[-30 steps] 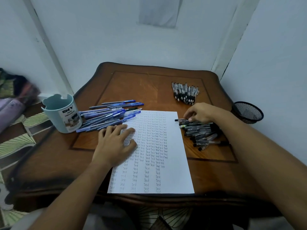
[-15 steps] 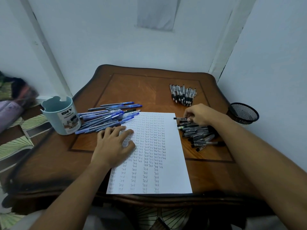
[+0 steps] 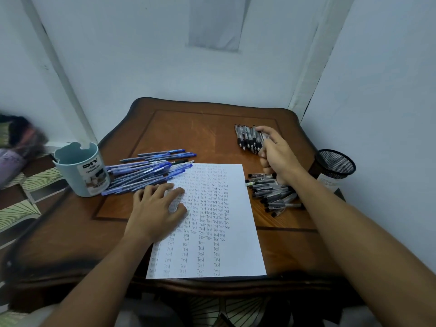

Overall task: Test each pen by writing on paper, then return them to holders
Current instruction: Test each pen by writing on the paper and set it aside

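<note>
Under the left hand (image 3: 154,212): white sheet of paper (image 3: 232,253), covered in columns of the handwritten word "Test", lying flat on the brown wooden table (image 3: 70,234). Left hand spread palm down, fingers straight, pressing the sheet's left edge. Gripped nothing.

Just beyond the left fingertips: loose heap of blue-barrelled ballpoint pens (image 3: 144,172), lying on the table, some tips overlapping the paper's upper left corner. Left of that heap, touching or nearly touching it: pale blue cylindrical plastic desk organiser (image 3: 81,172) marked "DIY", standing upright. Contents not visible.

Farther from the body, past the paper's right corner: right hand (image 3: 276,153) raised over the table, fingers curled, thumb side against a neat row of clear-barrelled pens with black grips (image 3: 247,138). Appeared to hold a slim clear pen (image 3: 266,137) at the fingertips; grip partly hidden and blurred, so not confirmed beyond that.

Below the right wrist, beside the paper's right edge: second pile of clear pens with black caps (image 3: 271,193), lying crosswise on the table.

Right of the right forearm, at the table's edge: black wire-mesh cup holder (image 3: 336,162), upright. Interior not discernible.
</note>
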A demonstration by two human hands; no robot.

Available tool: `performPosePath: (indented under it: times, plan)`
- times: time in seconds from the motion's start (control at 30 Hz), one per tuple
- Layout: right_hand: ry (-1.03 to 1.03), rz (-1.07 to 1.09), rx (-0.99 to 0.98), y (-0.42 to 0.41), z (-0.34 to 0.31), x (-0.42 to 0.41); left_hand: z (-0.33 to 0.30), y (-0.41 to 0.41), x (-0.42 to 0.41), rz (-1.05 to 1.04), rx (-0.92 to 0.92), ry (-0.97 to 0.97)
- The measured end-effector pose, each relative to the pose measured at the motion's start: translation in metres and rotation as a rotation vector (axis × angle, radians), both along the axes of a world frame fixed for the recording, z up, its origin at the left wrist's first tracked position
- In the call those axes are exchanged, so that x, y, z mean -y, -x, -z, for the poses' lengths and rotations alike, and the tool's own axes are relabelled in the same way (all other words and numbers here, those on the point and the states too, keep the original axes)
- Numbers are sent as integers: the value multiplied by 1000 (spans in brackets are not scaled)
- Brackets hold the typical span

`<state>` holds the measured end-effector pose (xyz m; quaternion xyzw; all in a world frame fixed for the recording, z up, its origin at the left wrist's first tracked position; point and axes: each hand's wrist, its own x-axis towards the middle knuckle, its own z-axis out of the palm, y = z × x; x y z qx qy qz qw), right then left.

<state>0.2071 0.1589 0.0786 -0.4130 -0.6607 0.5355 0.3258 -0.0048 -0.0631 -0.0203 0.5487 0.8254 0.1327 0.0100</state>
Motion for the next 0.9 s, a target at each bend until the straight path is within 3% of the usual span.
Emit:
performPosePath:
  times: [0.27, 0.43, 0.6, 0.9]
  plan:
    - [285, -51, -321, 2, 2, 31, 1, 0, -1, 1, -12, -1]
    - [172, -120, -88, -10, 16, 55, -1, 0, -1, -8, -15, 2]
    - [270, -190, -151, -21, 39, 85, -1, 0, -1, -7, -6, 7]
    - [177, -232, -151, -35, 80, 117, 1, 0, -1, -2, -9, 0]
